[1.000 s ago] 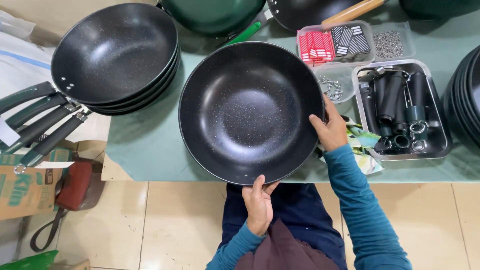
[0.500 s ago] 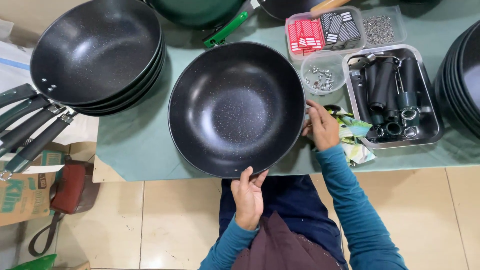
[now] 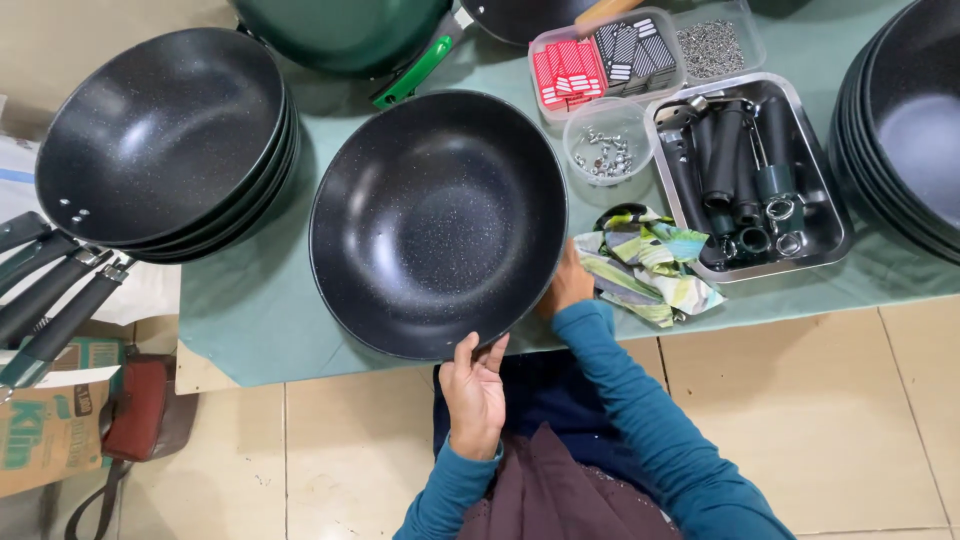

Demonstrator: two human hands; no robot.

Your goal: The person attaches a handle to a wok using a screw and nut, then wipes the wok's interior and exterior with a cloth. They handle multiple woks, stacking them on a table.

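Observation:
A black speckled wok without a handle (image 3: 438,222) lies on the green-covered table (image 3: 260,310), tilted toward me over the front edge. My left hand (image 3: 474,390) grips its near rim from below, thumb on the inner edge. My right hand (image 3: 567,285) is at the wok's right rim, mostly hidden under it, beside a striped cloth (image 3: 645,262). Both arms wear teal sleeves.
A stack of black woks with handles (image 3: 160,140) sits at the left. A steel tray of black handles (image 3: 745,170), a clear cup of screws (image 3: 605,150) and a plastic box of small parts (image 3: 620,50) stand to the right. More black pans (image 3: 900,120) are at the far right, and a green wok (image 3: 350,35) at the top.
My right hand has slid down from the wok's right edge to underneath its lower right rim. The wok now sits further left of the tray.

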